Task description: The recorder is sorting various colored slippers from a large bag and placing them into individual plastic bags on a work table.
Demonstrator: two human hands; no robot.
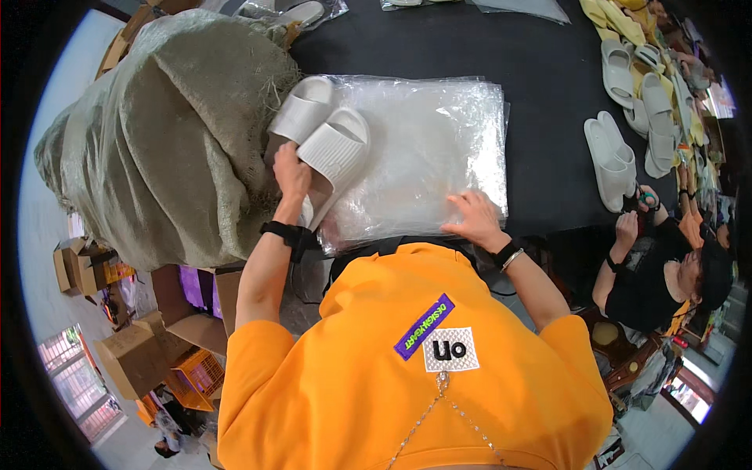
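My left hand is closed on a pair of pale grey slide slippers at their near end; some of its fingers are hidden. One slipper lies farther left, and the ribbed slipper beside it overlaps the stack of clear plastic bags. On the near right part of that stack rests my right hand, its fingers apart and nothing in them. The bags lie flat on the black table and shine at the right side.
A big greyish-green woven sack bulges at the left. Several slippers are heaped along the right side of the black table. At right, a person in black works near white slippers. Cardboard boxes stand at lower left.
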